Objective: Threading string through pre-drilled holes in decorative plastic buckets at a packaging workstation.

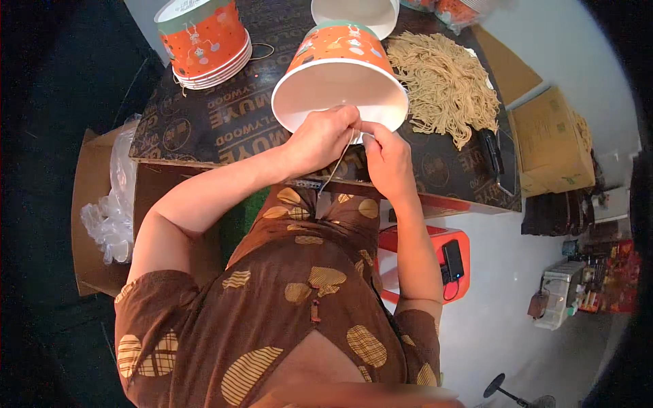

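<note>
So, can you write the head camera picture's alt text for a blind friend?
A person's left hand and right hand meet at a thin cord by the rim of an orange, white-lined bucket, its mouth facing them. On the dark table, stacked buckets stand at left and a heap of tan cords lies at right.

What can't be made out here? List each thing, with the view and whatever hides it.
Head view, all of these:
Where the thin cord runs above its hanging part: hidden by the left hand and right hand.
The rest of the rear bucket: cut off by the upper edge, partly covered by the orange bucket.
The reddish goods at far right: too small and blurred to identify.
</note>
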The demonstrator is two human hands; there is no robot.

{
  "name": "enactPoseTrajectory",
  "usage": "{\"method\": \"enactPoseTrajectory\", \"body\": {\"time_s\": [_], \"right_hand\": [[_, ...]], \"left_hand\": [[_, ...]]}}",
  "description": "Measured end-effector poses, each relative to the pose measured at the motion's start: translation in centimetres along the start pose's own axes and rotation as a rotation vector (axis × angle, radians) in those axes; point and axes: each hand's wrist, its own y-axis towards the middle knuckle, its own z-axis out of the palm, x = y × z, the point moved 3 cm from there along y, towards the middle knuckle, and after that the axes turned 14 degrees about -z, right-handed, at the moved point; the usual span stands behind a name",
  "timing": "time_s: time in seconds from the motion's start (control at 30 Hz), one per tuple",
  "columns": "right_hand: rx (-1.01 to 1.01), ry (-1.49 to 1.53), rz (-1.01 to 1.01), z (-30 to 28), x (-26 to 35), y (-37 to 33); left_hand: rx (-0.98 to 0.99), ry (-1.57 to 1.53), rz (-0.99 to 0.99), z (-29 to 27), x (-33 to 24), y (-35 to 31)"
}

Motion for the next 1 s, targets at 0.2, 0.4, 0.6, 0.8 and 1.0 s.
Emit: {"method": "enactPoseTrajectory", "body": {"time_s": [0.2, 0.4, 0.6, 0.8, 1.0], "right_hand": [[-0.006, 0.02, 0.065, 0.0, 0.2, 0.2], [0.004, 0.029, 0.092, 0.1, 0.1, 0.3], [-0.055, -0.005, 0.106, 0.1, -0.2, 0.1], [-0.068, 0.048, 0.013, 0.0, -0.2, -0.1], [0.038, -0.034, -0.151, 0.0, -0.2, -0.5]], "left_hand": [[0.08, -0.021, -0.027, 0.0, -0.5, 0.3], [0.054, -0.086, -0.11, 0.1, 0.0, 0.3], [0.31, -0.319, -0.5, -0.7, -0.8, 0.9], [0.352, -0.48, -0.539, -0.9, -0.1, 1.1], [0.316, -0.47, -0.574, -0.7, 0.7, 1.1]]}}
